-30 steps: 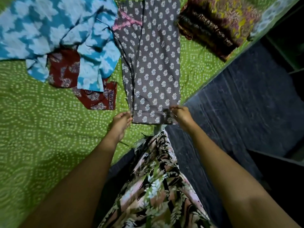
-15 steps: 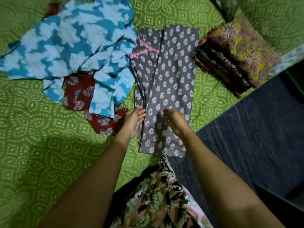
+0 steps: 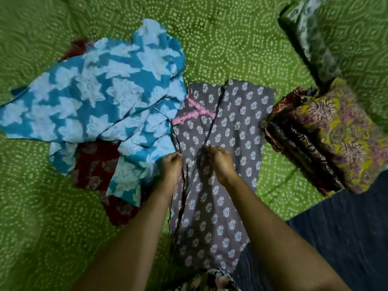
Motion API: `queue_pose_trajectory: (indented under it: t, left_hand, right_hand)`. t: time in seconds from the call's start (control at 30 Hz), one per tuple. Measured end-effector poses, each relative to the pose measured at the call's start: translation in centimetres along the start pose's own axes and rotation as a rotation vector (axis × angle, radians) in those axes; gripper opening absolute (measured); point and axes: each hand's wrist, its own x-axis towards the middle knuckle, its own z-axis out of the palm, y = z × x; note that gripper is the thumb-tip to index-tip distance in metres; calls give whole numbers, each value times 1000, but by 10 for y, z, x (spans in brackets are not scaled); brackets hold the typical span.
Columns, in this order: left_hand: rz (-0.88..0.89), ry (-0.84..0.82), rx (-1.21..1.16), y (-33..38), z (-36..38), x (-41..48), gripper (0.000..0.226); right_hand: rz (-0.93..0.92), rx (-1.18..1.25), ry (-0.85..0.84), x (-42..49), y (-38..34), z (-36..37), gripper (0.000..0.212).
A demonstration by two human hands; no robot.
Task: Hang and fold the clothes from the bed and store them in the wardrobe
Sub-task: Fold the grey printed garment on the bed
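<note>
Grey printed garment (image 3: 228, 206) lay lengthwise on the green bedspread (image 3: 231, 49), with its pink trim toward the far end and its near end reaching the bed's edge beside the dark floor (image 3: 346, 238). Left hand (image 3: 171, 164) gripped the garment's left edge at mid-length with its fingers curled into the cloth, and right hand (image 3: 220, 160), just beside it, was clenched on the fabric nearer the centre fold. Blue-and-white garment (image 3: 94, 97) lay crumpled to the left over a maroon piece (image 3: 94, 164), touching the grey garment's far-left edge; a stack of folded clothes (image 3: 327, 143) sat to the right, apart from it.
</note>
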Motion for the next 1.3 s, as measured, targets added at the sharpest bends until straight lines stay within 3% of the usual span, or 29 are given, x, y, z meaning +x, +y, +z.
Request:
queue_pose_trajectory:
  t: [0.13, 0.43, 0.5, 0.6, 0.8, 0.97, 1.13, 1.3]
  left_hand:
    - [47, 61, 100, 11, 10, 18, 11]
    - [67, 125, 148, 30, 29, 39, 55]
    - [99, 128, 170, 31, 31, 42, 48]
    - [140, 106, 166, 35, 34, 44, 19]
    - [201, 15, 134, 44, 42, 41, 36]
    - [253, 24, 106, 54, 54, 33, 27]
    - [533, 253, 196, 54, 59, 19, 31]
    - [885, 132, 387, 37, 86, -10, 41]
  right_hand:
    - [-7, -22, 36, 23, -3, 4, 19]
    - [-18, -30, 80, 43, 8, 9, 25]
    - [-23, -39, 85, 44, 9, 9, 28]
    - [-30, -42, 84, 46, 8, 9, 27]
    - [-48, -25, 42, 48, 10, 7, 21]
    - [-44, 22, 20, 46, 11, 1, 24]
    - [-46, 267, 63, 42, 8, -9, 28]
    - [-76, 451, 283, 46, 11, -26, 14]
